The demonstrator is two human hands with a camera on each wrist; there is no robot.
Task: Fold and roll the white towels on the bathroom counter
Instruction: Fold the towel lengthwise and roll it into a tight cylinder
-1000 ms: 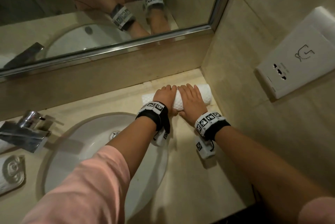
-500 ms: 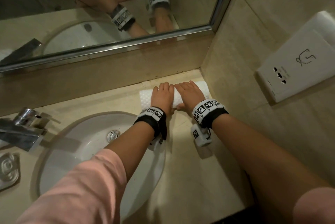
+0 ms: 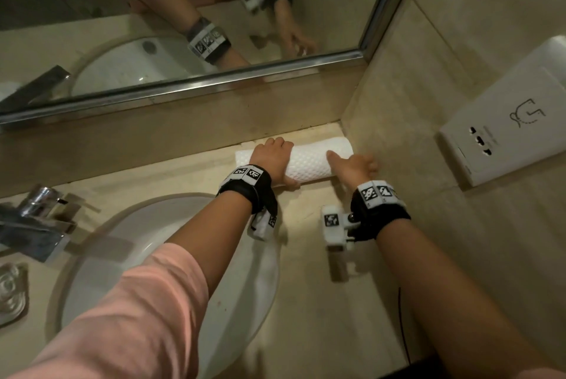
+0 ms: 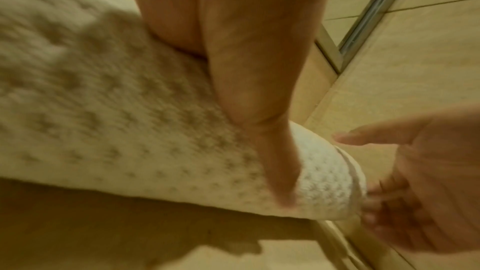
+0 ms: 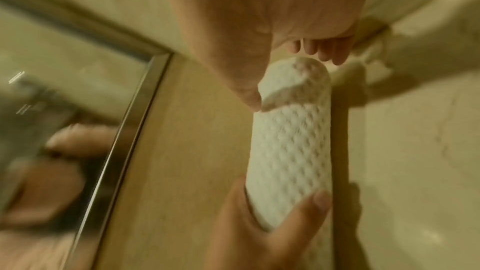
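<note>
- Nearest us, the sink basin (image 3: 92,271) sits in the counter (image 3: 306,302).
- Our left hand (image 3: 271,161) wraps the rolled white towel (image 3: 309,161), thumb under its near side.
- Our right hand (image 3: 355,165) cups the roll's right end, fingers loosely curled.
- The towel lies at the counter's back corner, below the mirror (image 3: 214,26).
</note>
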